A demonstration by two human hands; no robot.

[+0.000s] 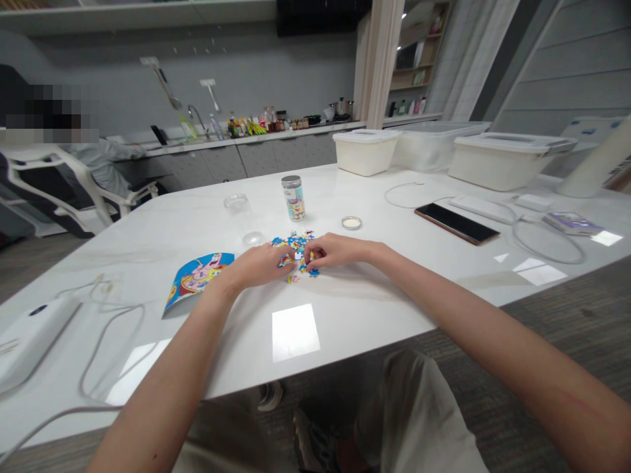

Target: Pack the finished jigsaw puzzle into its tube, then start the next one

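Note:
A small heap of colourful jigsaw pieces (294, 242) lies in the middle of the white table (345, 309). My left hand (259, 265) rests at the heap's left side, fingers curled and pinching a piece. My right hand (331, 250) reaches in from the right, fingertips closed on pieces at the heap's near edge. Both hands almost meet over the pieces. Behind the heap stands a capped clear jar (294, 197) with a cartoon label. A cartoon picture card (197, 277) lies flat to the left of my left hand.
A round lid (351, 223), an empty clear jar (237, 205), a phone (456, 223), cables and a white device (29, 335) lie on the table. White lidded bins (365, 151) stand at the far side. A seated person is at the far left.

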